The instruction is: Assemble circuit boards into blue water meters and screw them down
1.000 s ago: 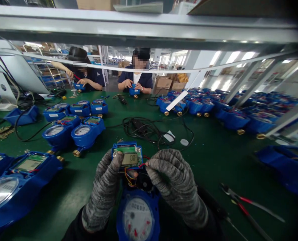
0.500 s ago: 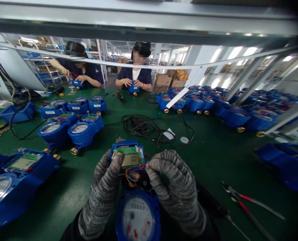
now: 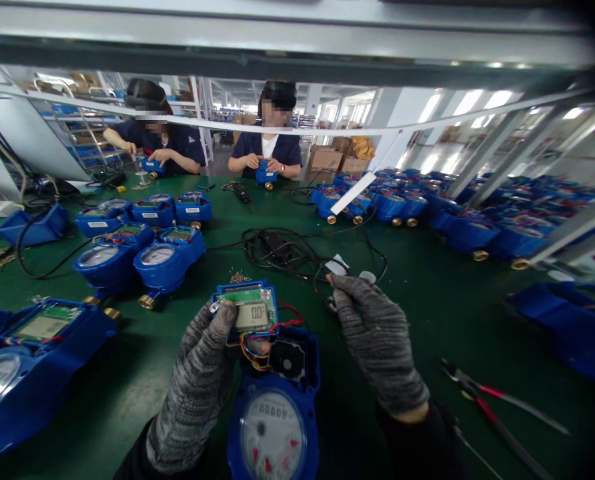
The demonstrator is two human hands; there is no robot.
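The light, probably fragile display is held by the left hand, best by its edges; the right hand's grip cannot be told.

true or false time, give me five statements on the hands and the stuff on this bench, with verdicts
1. The left hand holds the display module. True.
2. The right hand grips the red-handled pliers. False: they lie on the green tabletop, to the right of that hand.
3. The screen on the display module reads 0.0. True.
4. Both hands are completely bare. False: they wear grey gloves that leave some fingertips uncovered.
5. The black cables lie between the display module and the wearer. False: they lie beyond the display module.
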